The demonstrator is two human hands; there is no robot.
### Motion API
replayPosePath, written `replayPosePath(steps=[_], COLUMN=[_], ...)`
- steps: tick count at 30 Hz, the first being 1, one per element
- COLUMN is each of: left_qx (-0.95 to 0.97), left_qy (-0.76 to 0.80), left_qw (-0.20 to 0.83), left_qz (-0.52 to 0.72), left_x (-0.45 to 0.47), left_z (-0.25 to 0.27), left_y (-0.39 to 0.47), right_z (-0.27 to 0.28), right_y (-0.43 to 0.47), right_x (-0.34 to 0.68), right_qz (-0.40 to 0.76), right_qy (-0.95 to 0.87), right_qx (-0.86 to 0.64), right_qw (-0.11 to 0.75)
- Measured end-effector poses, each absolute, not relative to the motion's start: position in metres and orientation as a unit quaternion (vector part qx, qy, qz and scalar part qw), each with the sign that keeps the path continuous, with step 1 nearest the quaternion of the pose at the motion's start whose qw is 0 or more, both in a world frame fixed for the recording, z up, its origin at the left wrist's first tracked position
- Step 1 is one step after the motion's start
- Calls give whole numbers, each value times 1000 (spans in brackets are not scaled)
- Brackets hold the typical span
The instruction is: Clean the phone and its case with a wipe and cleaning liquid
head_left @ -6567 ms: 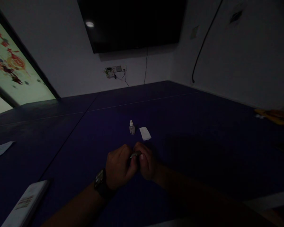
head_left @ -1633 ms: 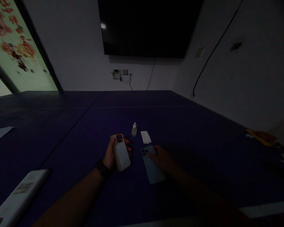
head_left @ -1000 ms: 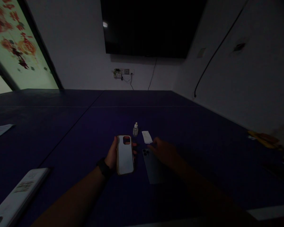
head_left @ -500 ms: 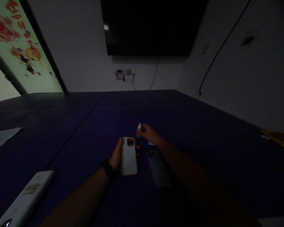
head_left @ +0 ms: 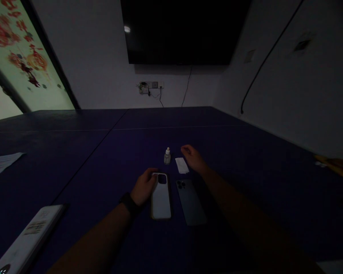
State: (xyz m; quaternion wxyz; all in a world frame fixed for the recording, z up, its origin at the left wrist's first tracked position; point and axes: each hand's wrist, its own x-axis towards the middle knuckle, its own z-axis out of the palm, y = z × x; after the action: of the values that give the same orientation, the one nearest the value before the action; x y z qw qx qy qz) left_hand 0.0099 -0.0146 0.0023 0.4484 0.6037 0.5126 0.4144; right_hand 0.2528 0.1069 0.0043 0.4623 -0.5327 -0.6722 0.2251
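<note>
A phone case (head_left: 161,199) with a pale back and a darker rim lies on the dark table. My left hand (head_left: 144,186), with a dark band at the wrist, is closed on its upper left edge. My right hand (head_left: 194,159) is held above the table with fingers loosely bent and slightly apart, holding nothing visible. Just left of it is a white folded wipe or paper (head_left: 182,166). A small clear dropper bottle (head_left: 167,157) with a white top stands upright beyond the case. A dark phone (head_left: 191,203) lies back up, right of the case.
At the lower left lies a long white device or box (head_left: 31,236), with a paper sheet (head_left: 2,165) farther back. A yellow-brown item (head_left: 335,165) rests by the right wall. A large dark screen (head_left: 183,32) hangs on the far wall above sockets (head_left: 150,86).
My right hand has let go of the bottle and moved right, uncovering the white wipe. My left hand has lowered the case onto the table, slightly right, and shifted its hold to the upper edge.
</note>
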Motion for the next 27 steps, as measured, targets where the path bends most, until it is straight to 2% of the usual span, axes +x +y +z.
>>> replayPosePath(steps=[4, 11, 17, 22, 27], left_qx=[732, 771, 774, 745, 713], left_qy=[621, 626, 622, 641, 637], left_qw=[195, 86, 77, 95, 159], left_qz=[199, 82, 87, 157, 246], left_x=[3, 1, 0, -2, -3], left_z=[11, 14, 17, 15, 9], left_y=[-15, -17, -18, -14, -11], right_z=[-14, -36, -28, -22, -25], right_y=[103, 106, 97, 84, 78], right_x=[272, 279, 272, 269, 270], right_qz=[192, 123, 58, 28, 23], right_qy=[-665, -670, -693, -687, -695], right_qx=[-557, -589, -616, -651, -658], right_qw=[460, 435, 371, 321, 288])
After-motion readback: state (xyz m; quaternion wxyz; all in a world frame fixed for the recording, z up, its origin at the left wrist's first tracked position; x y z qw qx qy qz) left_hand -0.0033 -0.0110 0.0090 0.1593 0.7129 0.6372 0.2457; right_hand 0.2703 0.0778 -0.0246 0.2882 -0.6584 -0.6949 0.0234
